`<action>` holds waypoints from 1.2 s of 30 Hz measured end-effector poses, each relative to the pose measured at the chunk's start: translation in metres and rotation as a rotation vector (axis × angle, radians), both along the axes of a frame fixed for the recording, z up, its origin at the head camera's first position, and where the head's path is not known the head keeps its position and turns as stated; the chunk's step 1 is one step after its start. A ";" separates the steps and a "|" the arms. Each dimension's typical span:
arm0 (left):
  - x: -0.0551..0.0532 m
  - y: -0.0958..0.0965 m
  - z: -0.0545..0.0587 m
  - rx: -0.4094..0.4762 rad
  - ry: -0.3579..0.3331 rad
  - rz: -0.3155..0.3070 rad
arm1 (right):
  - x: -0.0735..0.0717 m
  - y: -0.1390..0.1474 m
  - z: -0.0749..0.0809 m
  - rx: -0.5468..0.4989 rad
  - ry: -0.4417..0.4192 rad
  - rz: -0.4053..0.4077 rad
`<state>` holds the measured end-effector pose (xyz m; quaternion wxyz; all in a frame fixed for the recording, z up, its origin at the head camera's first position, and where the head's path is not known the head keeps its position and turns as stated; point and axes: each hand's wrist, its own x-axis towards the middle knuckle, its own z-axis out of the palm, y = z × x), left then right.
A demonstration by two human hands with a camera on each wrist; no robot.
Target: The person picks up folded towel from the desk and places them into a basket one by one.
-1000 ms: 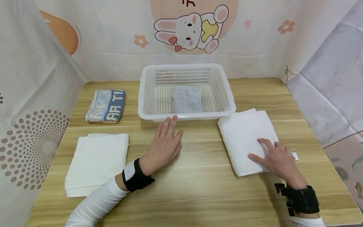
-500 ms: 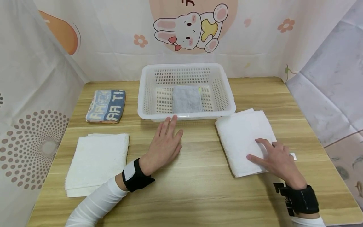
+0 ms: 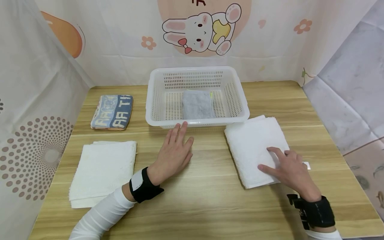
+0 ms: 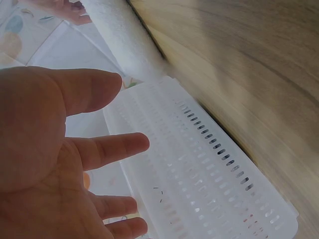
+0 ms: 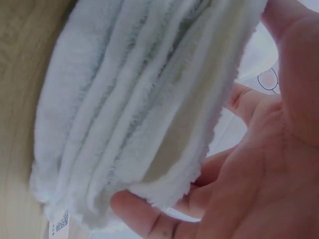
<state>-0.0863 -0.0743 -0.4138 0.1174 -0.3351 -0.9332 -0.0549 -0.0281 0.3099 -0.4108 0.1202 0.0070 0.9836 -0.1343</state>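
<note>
My right hand (image 3: 291,170) rests against the right side of a thick folded white towel (image 3: 255,150), thumb and forefinger over its top. In the right wrist view the towel's folded layers (image 5: 134,99) show, and the little finger (image 5: 144,214) lies along its side edge. A white tag (image 3: 306,165) sticks out beside the hand. My left hand (image 3: 172,153) has its fingers extended, fingertips at the front rim of a white plastic basket (image 3: 198,122). Its palm and spread fingers appear in the left wrist view next to the basket wall (image 4: 199,164). A folded grey cloth (image 3: 198,105) lies inside the basket.
A folded blue patterned towel (image 3: 112,112) sits left of the basket. Nearer on the left lies another folded white towel (image 3: 103,173), partly behind the left sleeve (image 3: 102,213). Printed curtains (image 3: 126,40) hang behind the wooden table (image 3: 210,206).
The thick white towel has slid slightly to the left with my right hand against it, the tag moving along. My left hand and the basket have stayed put.
</note>
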 end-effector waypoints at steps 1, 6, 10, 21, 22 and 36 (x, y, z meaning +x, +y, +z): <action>0.000 0.000 0.000 0.000 0.001 0.001 | 0.000 -0.001 0.000 0.001 0.002 0.000; 0.000 0.000 0.001 -0.004 0.001 0.007 | 0.001 -0.005 0.002 0.004 0.004 0.001; 0.000 0.000 0.002 -0.003 -0.001 0.005 | 0.002 -0.009 0.002 0.012 0.018 0.011; 0.000 0.001 0.002 -0.001 -0.007 0.006 | 0.003 -0.018 0.002 0.009 0.017 0.025; 0.000 0.001 0.002 -0.002 -0.008 0.006 | 0.003 -0.019 0.002 0.006 0.017 0.027; 0.000 0.002 0.000 -0.012 -0.004 0.005 | 0.008 -0.030 0.002 -0.042 0.015 0.049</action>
